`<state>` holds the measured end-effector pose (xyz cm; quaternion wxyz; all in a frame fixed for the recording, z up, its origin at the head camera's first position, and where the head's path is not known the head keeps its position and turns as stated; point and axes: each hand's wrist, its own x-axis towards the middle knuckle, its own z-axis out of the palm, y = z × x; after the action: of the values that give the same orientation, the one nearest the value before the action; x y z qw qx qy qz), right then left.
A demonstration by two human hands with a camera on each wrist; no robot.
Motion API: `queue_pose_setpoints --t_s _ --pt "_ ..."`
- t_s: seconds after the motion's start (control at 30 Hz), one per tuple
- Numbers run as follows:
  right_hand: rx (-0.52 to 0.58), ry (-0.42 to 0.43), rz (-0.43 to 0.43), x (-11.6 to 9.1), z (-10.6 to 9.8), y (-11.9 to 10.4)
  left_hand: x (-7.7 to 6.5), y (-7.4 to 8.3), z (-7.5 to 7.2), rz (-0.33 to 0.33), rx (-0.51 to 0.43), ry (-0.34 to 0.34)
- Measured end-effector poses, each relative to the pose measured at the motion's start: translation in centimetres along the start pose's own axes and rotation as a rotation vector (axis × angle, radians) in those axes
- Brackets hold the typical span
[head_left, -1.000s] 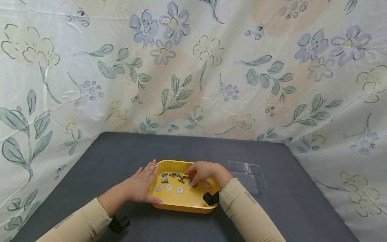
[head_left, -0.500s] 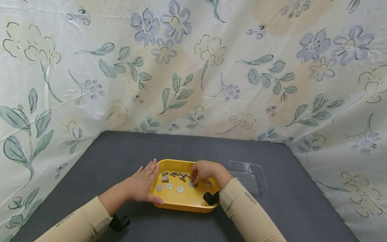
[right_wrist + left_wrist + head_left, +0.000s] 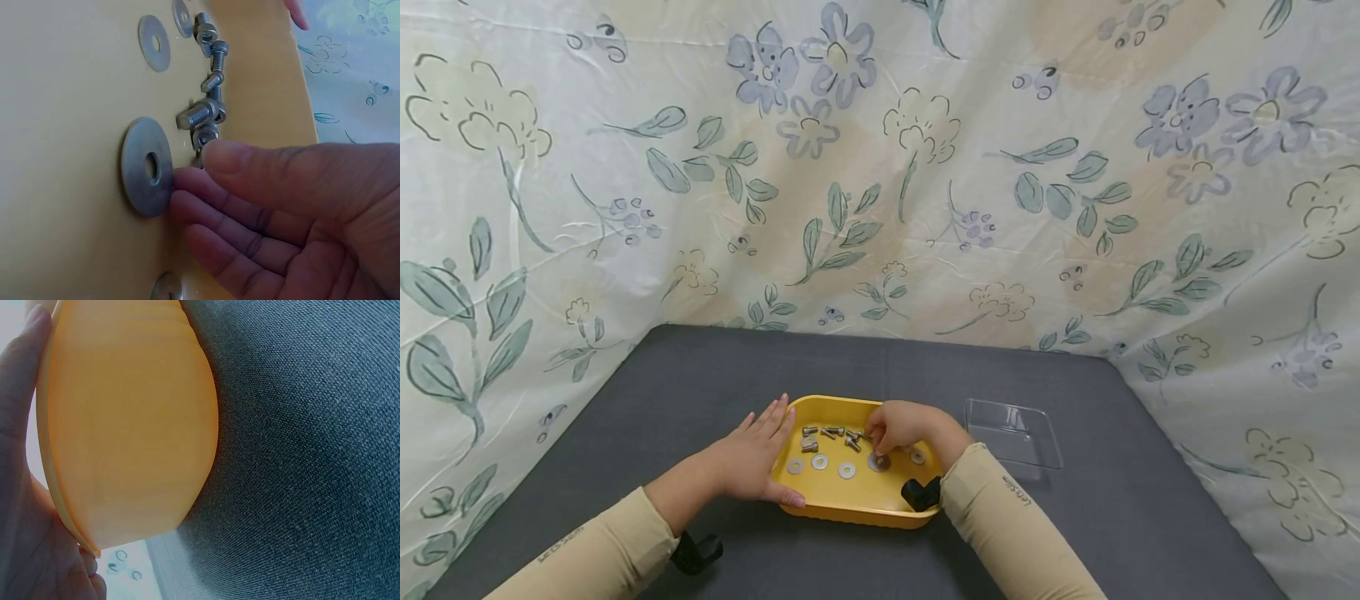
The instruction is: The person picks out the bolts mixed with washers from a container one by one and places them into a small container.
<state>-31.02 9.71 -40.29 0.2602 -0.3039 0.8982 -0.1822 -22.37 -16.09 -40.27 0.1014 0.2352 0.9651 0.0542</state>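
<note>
Inside the yellow tray [image 3: 850, 496] lie metal screws [image 3: 852, 444] and flat washers [image 3: 847, 471], several of each. My left hand [image 3: 751, 458] rests on the tray's left end, fingers stretched along the rim and thumb on its front corner. My right hand [image 3: 902, 427] reaches into the tray's right half. In the right wrist view its fingertips meet the edge of a large washer [image 3: 139, 169], which stands out from the smaller ones. The thumb [image 3: 231, 159] is apart from the middle fingers and overlaps the end of the screw row [image 3: 209, 115]. My index finger is mostly hidden there.
A clear plastic box [image 3: 1011, 433] stands right of the tray on the dark grey tabletop [image 3: 1120, 517]. Another small washer [image 3: 917, 456] lies beside my right hand. Flowered cloth [image 3: 880, 167] hangs behind the table and at its sides.
My right hand shifts slightly within the tray, its fingertips coming from the screws down to the large washer. The left hand and tray stay in place.
</note>
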Motion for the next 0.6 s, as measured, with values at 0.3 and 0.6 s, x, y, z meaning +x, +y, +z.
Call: queue_pose_setpoints --t_s 0.3,0.6 --pt "0.016 0.001 0.004 0.47 0.33 0.05 -0.03 0.03 -0.09 0.001 -0.014 -0.001" --pt "-0.001 0.011 -0.047 0.54 0.48 -0.22 -0.05 0.04 -0.20 0.000 -0.021 -0.007"
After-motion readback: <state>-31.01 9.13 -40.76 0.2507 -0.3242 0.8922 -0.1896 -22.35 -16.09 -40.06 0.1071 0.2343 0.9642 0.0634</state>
